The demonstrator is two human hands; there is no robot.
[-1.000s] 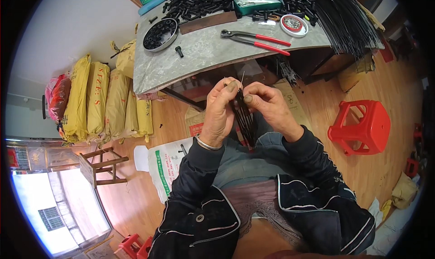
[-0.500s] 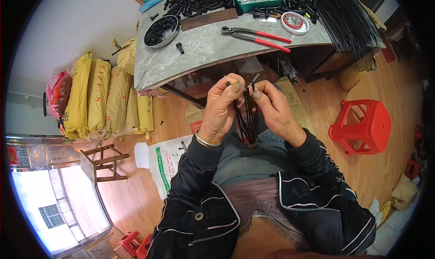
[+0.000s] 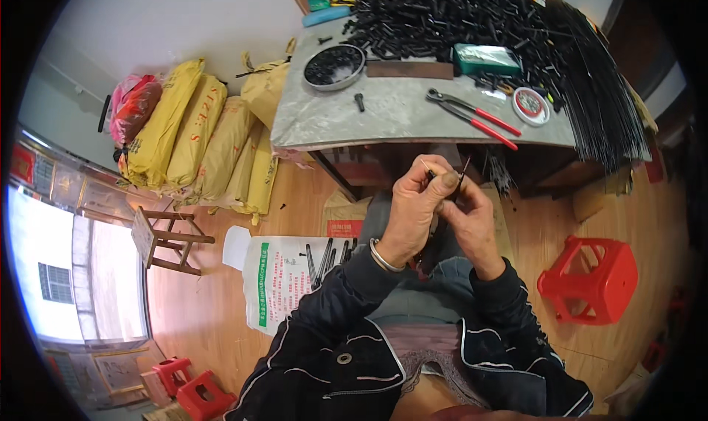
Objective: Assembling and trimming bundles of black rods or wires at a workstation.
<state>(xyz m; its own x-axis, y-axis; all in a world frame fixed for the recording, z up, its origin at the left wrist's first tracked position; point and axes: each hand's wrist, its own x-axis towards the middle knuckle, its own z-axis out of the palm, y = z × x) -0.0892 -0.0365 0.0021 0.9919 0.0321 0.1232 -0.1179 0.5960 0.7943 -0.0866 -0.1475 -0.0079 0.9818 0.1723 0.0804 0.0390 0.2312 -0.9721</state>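
Two-handed pinch near the centre of the frame: the slim dark pieces (image 3: 459, 188) could have slipped and dropped toward the wooden floor (image 3: 188, 318), since they appeared gripped only by crowded fingertips; the thin tip that stood up from them might also have pricked a finger pressed too close. The pieces lay between the two hands, just right of centre and below the front edge of the grey table (image 3: 398, 115). The left hand (image 3: 414, 211) was closed, its thumb pressed against its fingers around a dark end; the right hand (image 3: 473, 225) pinched beside it, its exact hold partly hidden
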